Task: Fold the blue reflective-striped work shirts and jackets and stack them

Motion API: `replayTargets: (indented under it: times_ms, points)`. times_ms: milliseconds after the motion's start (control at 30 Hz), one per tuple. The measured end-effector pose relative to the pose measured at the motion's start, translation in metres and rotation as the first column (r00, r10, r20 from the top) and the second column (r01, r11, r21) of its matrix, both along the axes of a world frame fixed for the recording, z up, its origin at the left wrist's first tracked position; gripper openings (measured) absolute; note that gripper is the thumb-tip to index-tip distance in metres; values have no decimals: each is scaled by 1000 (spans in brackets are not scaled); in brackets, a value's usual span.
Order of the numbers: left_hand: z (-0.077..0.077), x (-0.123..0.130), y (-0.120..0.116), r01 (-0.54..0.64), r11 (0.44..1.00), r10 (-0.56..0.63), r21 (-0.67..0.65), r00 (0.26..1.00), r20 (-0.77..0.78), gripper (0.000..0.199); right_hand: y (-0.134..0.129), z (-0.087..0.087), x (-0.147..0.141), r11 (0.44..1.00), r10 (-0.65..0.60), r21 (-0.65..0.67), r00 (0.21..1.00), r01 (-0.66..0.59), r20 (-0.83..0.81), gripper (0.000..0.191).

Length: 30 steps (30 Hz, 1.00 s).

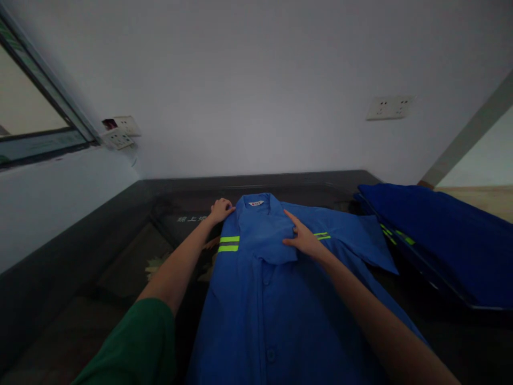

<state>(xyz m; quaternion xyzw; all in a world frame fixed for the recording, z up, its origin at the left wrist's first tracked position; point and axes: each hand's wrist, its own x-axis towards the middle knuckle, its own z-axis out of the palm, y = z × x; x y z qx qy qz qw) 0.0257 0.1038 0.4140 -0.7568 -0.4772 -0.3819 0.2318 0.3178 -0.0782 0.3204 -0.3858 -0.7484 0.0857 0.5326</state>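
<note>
A blue short-sleeved work shirt point(288, 299) with yellow-green stripes lies front up on a dark surface, its collar toward the wall. A small white label point(256, 203) shows inside the neck. Over at the shirt's left shoulder, my left hand point(222, 210) has its fingers curled at the cloth edge, seemingly pinching it. My right hand point(305, 239) rests on the chest beside the collar, thumb and forefinger spread apart on the fabric. One sleeve point(366, 238) stretches out to the right; the left sleeve is out of sight.
Darker blue folded clothes point(441, 235) with yellow-green stripes are stacked at the right. The dark tabletop point(132, 256) ends in a raised edge against the white wall. Power sockets point(388, 108) sit on the wall, and a window frame point(44, 141) is at upper left.
</note>
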Motion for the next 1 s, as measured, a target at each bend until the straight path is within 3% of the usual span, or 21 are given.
replayTargets:
  times_ms: [100,267,367,467,633,833,1000]
  points:
    - [-9,7,-5,-52,997,52,66,999,1,27,-9,3,4,993,53,-111,999,-52,10,69]
    - [-12,18,-23,-145,980,151,135,988,-39,26,-13,-4,4,985,-110,-119,983,128,149,47]
    - [-8,22,-32,-137,980,140,144,990,-10,23,-9,-13,0,979,-187,-50,965,200,184,45]
    - [-10,27,-41,-79,983,65,167,994,87,24,-7,-18,-3,983,-179,-17,965,185,192,46]
    - [-35,44,-58,132,976,-144,176,988,60,40,-15,-16,-5,980,-188,-26,959,197,210,45]
    - [-64,62,-63,33,995,-41,-92,996,-79,62,-28,-18,-8,977,-194,-47,957,209,214,49]
    - [-64,64,-74,31,998,-33,-54,999,-40,61,-29,-28,-10,961,-265,-16,936,277,233,48]
